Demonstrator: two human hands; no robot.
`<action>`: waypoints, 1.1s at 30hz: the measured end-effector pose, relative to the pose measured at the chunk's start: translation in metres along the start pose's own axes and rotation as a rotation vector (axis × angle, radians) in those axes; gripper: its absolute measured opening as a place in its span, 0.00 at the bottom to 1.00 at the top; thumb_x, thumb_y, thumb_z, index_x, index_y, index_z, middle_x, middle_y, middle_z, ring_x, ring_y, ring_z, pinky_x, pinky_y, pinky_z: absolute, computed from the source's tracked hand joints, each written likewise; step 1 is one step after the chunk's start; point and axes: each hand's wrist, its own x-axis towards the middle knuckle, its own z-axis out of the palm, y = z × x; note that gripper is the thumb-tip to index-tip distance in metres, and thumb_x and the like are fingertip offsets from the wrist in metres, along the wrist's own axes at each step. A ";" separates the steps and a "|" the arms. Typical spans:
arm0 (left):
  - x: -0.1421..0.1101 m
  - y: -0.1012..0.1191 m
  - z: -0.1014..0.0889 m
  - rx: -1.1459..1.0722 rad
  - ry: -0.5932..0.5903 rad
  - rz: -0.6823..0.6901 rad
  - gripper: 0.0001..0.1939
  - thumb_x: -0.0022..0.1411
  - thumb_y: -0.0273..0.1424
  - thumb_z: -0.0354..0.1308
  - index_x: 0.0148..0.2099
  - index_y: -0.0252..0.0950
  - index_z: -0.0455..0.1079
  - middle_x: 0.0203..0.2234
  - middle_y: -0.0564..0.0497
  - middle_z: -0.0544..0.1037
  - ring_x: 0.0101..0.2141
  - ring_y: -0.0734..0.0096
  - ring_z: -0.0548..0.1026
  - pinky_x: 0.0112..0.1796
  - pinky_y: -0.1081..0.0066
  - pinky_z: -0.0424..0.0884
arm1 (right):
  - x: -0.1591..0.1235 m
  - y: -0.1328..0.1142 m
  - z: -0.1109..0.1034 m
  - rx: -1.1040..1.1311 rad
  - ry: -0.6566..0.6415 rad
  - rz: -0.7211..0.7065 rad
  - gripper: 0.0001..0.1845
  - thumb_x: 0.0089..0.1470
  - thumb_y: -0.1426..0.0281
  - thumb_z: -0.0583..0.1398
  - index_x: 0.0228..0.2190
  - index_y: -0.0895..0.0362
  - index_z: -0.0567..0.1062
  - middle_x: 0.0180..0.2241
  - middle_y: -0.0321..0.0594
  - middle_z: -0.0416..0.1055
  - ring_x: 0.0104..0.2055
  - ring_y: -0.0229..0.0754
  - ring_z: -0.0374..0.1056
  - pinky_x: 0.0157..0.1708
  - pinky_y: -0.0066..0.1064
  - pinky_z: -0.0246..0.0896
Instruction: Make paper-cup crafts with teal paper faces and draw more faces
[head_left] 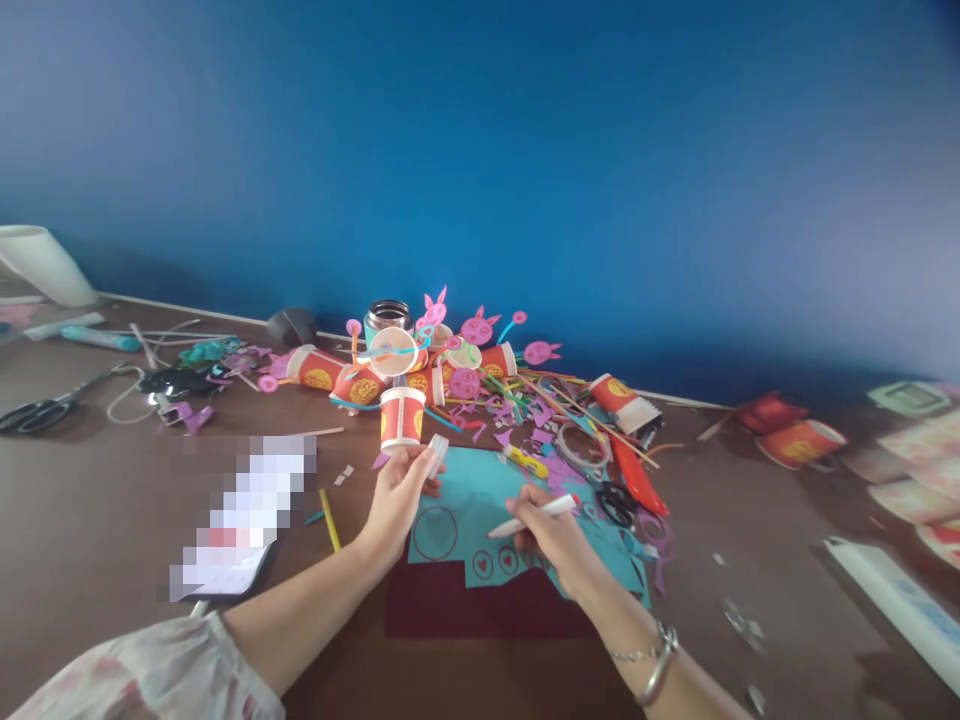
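Note:
Between the thumb and fingers of my left hand (401,500) is a small whitish, see-through piece (438,454) whose kind I cannot make out. My right hand (544,525) grips a white marker (534,514) with a red end, its tip pointing left just over a blue paper sheet (459,480). Drawn on the sheet are a large circle (435,533) and two smaller circles with hearts inside. Under the blue sheet lies dark red paper (435,605). Just beyond my left hand stands a red and white paper cup (402,418).
Behind the sheet are several paper cups with pink paper faces (480,326), straws and purple scraps. Black scissors (616,503), a tape roll (583,446) and a yellow glue-like tube (526,461) lie by the sheet's right side. A phone (240,530) lies left; a blue wall (480,150) rises behind.

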 end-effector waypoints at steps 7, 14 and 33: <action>-0.001 0.001 0.002 0.005 0.021 -0.016 0.23 0.47 0.47 0.61 0.36 0.31 0.69 0.24 0.50 0.75 0.23 0.72 0.71 0.26 0.72 0.69 | 0.003 -0.025 0.025 0.086 -0.088 -0.045 0.12 0.44 0.64 0.60 0.21 0.55 0.62 0.10 0.25 0.59 0.14 0.30 0.50 0.16 0.23 0.40; 0.000 -0.001 0.002 0.004 0.040 -0.019 0.22 0.47 0.47 0.62 0.35 0.32 0.69 0.24 0.51 0.76 0.22 0.72 0.72 0.26 0.72 0.70 | 0.021 -0.008 0.048 0.008 -0.126 -0.251 0.14 0.50 0.62 0.56 0.20 0.55 0.61 0.13 0.28 0.61 0.16 0.31 0.52 0.16 0.24 0.45; -0.001 0.002 0.004 0.030 0.071 -0.028 0.23 0.47 0.46 0.62 0.36 0.31 0.69 0.26 0.50 0.76 0.27 0.68 0.75 0.32 0.69 0.71 | 0.012 0.001 0.057 -0.101 -0.196 -0.246 0.12 0.47 0.66 0.61 0.20 0.56 0.63 0.15 0.28 0.62 0.17 0.31 0.56 0.17 0.22 0.50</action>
